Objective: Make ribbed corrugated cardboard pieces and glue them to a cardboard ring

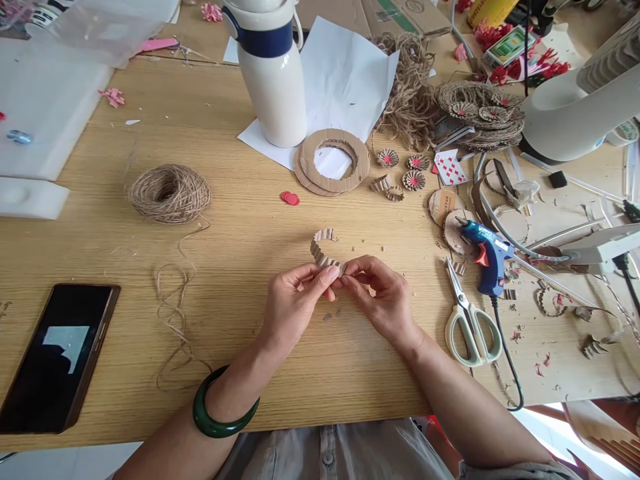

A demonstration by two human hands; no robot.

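A corrugated cardboard strip (321, 250), pleated and curled, is pinched at its near end between both hands just above the wooden table (240, 200). My left hand (295, 300), with a green bangle on its wrist, grips the strip with thumb and fingertips. My right hand (383, 297) pinches the same end from the right, fingers curled. The strip's far end curves up and away, free.
A twine ball (170, 193) lies at the left, a phone (57, 357) at the near left. A white flask (270, 73), cardboard rings (333, 163), small pleated rosettes (403, 170), a blue glue gun (487, 253) and scissors (467, 320) lie at the back and right.
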